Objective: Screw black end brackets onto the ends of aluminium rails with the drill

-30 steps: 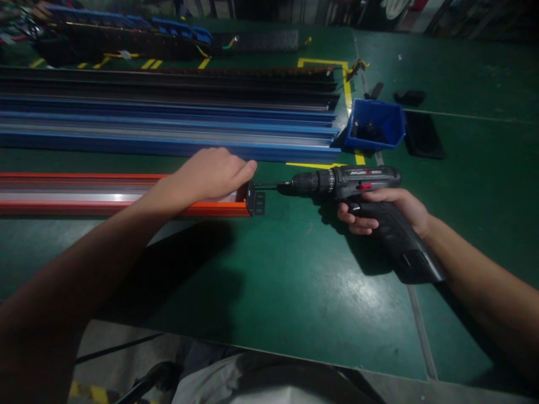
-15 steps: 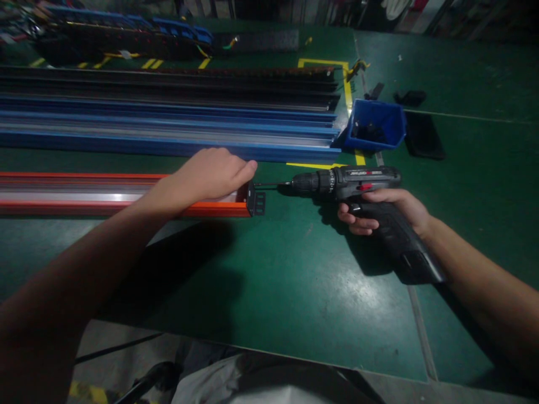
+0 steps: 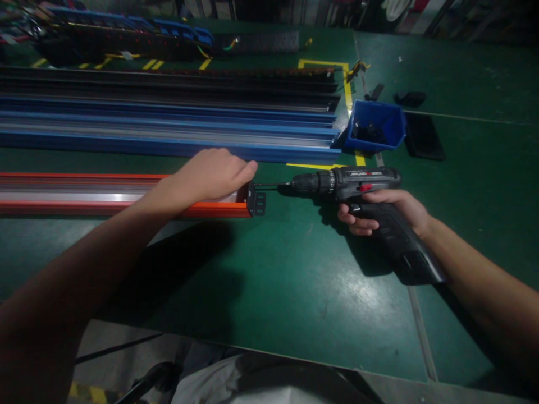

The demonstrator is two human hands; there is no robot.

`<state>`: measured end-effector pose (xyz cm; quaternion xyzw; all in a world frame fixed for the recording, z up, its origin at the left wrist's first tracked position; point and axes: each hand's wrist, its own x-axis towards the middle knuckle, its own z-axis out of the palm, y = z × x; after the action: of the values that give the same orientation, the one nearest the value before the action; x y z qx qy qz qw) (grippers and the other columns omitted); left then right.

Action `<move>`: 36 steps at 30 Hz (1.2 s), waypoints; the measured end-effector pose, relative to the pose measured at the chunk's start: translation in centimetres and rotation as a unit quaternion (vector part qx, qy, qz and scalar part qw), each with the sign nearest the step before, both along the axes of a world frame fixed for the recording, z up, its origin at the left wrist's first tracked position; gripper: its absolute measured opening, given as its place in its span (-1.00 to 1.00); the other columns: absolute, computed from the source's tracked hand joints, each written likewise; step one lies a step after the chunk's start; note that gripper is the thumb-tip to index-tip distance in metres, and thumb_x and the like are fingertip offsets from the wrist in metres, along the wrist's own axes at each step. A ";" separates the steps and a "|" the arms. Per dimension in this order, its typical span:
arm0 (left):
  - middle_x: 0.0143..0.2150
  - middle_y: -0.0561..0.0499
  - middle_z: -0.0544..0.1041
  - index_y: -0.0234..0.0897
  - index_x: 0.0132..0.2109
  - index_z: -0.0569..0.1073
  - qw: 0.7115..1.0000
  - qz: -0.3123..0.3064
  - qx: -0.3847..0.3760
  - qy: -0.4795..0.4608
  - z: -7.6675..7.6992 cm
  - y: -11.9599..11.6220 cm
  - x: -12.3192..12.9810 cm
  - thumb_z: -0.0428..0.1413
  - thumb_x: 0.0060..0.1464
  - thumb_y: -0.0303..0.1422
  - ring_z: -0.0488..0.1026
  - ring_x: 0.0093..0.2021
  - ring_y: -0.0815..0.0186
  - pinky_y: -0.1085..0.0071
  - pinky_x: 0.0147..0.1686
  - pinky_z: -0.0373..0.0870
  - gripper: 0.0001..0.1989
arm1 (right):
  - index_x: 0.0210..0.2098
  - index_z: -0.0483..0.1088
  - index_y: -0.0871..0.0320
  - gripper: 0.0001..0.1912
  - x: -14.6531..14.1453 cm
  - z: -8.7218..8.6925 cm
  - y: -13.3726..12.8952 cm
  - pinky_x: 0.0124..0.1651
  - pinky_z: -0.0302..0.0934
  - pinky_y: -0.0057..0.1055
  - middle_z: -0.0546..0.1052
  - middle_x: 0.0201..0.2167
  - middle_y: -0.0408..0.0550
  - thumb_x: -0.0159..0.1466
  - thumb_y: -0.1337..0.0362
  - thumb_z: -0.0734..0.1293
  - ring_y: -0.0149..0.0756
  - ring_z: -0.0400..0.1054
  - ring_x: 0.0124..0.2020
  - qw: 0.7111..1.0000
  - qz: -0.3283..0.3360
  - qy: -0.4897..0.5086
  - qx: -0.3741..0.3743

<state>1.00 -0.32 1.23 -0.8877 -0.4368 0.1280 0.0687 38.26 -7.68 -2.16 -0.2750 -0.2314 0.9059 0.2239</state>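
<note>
My right hand point(image 3: 379, 210) is wrapped round the grip of a black cordless drill point(image 3: 366, 178) with a red switch. Its long thin bit point(image 3: 273, 184) points left and reaches the black end bracket point(image 3: 251, 199) of an orange metal channel point(image 3: 219, 210). My left hand point(image 3: 217, 175) lies over the channel near that end, fingers closed over its far side and thumb towards the bracket. Most of the left fingers are hidden behind the hand. A slotted tab of the bracket sticks out to the right, just below the bit.
Blue channels point(image 3: 168, 134) and black channels point(image 3: 168, 84) lie lengthwise behind the orange one. A blue bin point(image 3: 374, 126) with small dark parts stands at their right end, beside a flat black object point(image 3: 424, 136). Wired assemblies point(image 3: 126, 36) lie farther back on the green table point(image 3: 295, 292).
</note>
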 end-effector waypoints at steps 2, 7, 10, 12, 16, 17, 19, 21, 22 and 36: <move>-0.28 -0.20 0.64 -0.29 0.02 0.63 1.000 0.004 -0.003 0.002 0.1 0.0 0.0 -0.31 0.42 -0.12 0.60 -0.24 0.04 0.26 -0.25 0.36 -0.36 | -0.07 0.47 0.40 -0.72 0.0 0.0 0.0 -0.30 0.39 -0.46 0.54 -0.26 0.12 0.33 0.28 0.37 -0.46 0.32 -0.48 1.000 -0.001 0.002 -0.002; -0.27 -0.20 0.65 -0.27 0.04 0.63 1.000 0.014 -0.003 -0.003 0.0 0.0 0.1 -0.32 0.42 -0.11 0.61 -0.23 0.01 0.22 -0.22 0.38 -0.34 | -0.07 0.50 0.41 -0.71 -0.1 0.0 -0.1 -0.30 0.39 -0.46 0.55 -0.27 0.11 0.33 0.28 0.38 -0.46 0.32 -0.48 1.000 -0.002 0.003 -0.004; -0.28 -0.20 0.65 -0.25 0.06 0.63 1.000 0.019 0.003 -0.007 -0.2 0.0 0.0 -0.32 0.42 -0.10 0.61 -0.24 0.01 0.20 -0.22 0.39 -0.34 | -0.06 0.51 0.41 -0.70 0.0 -0.2 0.0 -0.31 0.38 -0.47 0.56 -0.26 0.11 0.33 0.27 0.38 -0.47 0.32 -0.48 1.000 -0.001 0.008 0.006; -0.27 -0.20 0.66 -0.24 0.07 0.63 1.000 0.016 0.008 -0.008 -0.3 0.0 -0.1 -0.32 0.42 -0.10 0.61 -0.24 0.02 0.20 -0.22 0.40 -0.34 | -0.06 0.51 0.41 -0.69 0.0 -0.3 0.0 -0.30 0.38 -0.47 0.56 -0.26 0.11 0.33 0.26 0.39 -0.48 0.32 -0.48 1.000 -0.001 0.009 0.009; -0.26 -0.20 0.67 -0.24 0.06 0.63 1.000 0.004 0.024 -0.012 -0.7 0.0 -0.4 -0.31 0.42 -0.11 0.61 -0.24 0.03 0.20 -0.23 0.41 -0.36 | -0.06 0.52 0.42 -0.69 0.0 -0.2 0.1 -0.29 0.39 -0.47 0.57 -0.26 0.11 0.34 0.26 0.39 -0.47 0.33 -0.48 1.000 0.002 0.012 0.004; -0.26 -0.20 0.67 -0.24 0.06 0.63 0.999 0.002 0.029 -0.015 -0.7 0.1 -0.4 -0.32 0.43 -0.11 0.61 -0.24 0.03 0.20 -0.24 0.41 -0.35 | -0.06 0.52 0.43 -0.69 -0.1 -0.2 0.1 -0.29 0.39 -0.47 0.57 -0.26 0.11 0.34 0.26 0.39 -0.47 0.34 -0.48 1.000 0.003 0.012 0.002; -0.28 -0.21 0.67 -0.25 0.05 0.64 0.999 0.000 0.033 -0.020 -0.8 0.1 -0.4 -0.32 0.43 -0.11 0.61 -0.24 0.01 0.20 -0.26 0.40 -0.35 | -0.05 0.52 0.43 -0.68 -0.1 -0.2 0.1 -0.29 0.39 -0.47 0.57 -0.25 0.11 0.34 0.26 0.39 -0.47 0.34 -0.47 1.000 0.005 0.014 -0.003; -0.28 -0.21 0.67 -0.25 0.04 0.64 0.999 -0.003 0.030 -0.020 -0.9 0.1 -0.4 -0.32 0.43 -0.11 0.61 -0.25 0.00 0.20 -0.27 0.40 -0.35 | -0.05 0.51 0.43 -0.68 0.0 -0.3 0.0 -0.29 0.38 -0.47 0.56 -0.25 0.11 0.34 0.27 0.39 -0.47 0.34 -0.47 1.000 0.005 0.014 -0.007; -0.28 -0.21 0.67 -0.26 0.04 0.64 0.999 -0.003 0.030 -0.020 -0.8 0.1 -0.4 -0.32 0.43 -0.11 0.61 -0.25 0.00 0.20 -0.27 0.40 -0.35 | -0.05 0.50 0.44 -0.68 0.0 -0.3 0.0 -0.29 0.39 -0.46 0.56 -0.25 0.11 0.34 0.27 0.38 -0.46 0.34 -0.47 1.000 0.003 0.014 -0.008; -0.31 -0.22 0.66 -0.24 0.00 0.65 0.999 -0.001 0.018 -0.040 -0.7 0.2 -0.4 -0.28 0.41 -0.09 0.61 -0.27 -0.01 0.19 -0.28 0.40 -0.37 | -0.04 0.48 0.44 -0.69 0.2 -0.4 0.1 -0.28 0.41 -0.45 0.55 -0.24 0.14 0.34 0.27 0.39 -0.44 0.36 -0.46 1.000 0.003 0.022 -0.011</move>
<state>0.57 -0.12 0.49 -0.8910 -0.4410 0.0848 0.0675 38.44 -7.53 -2.58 -0.2570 -0.2173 0.9148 0.2231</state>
